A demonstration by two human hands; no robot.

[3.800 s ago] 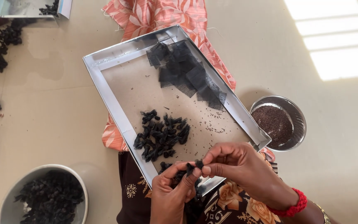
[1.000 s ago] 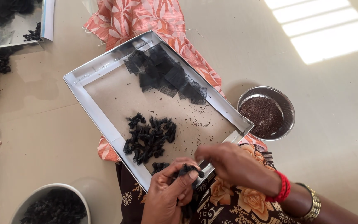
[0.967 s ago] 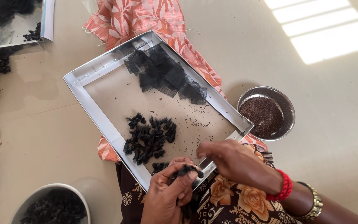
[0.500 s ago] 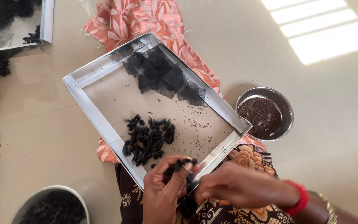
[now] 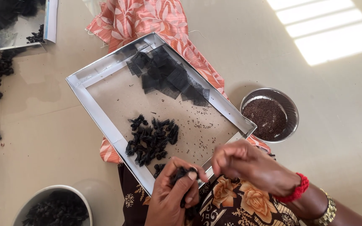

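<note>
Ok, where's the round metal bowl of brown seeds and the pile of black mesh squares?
Round metal bowl of brown seeds [image 5: 290, 112]: head view, right rim.
Pile of black mesh squares [image 5: 166, 75]: head view, pile's middle.

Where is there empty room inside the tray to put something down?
In the tray, bare patches lie between the mesh squares and the dark bundle pile, and right of that pile, lightly seed-speckled. It is crowded near the left hand and right hand.
</note>
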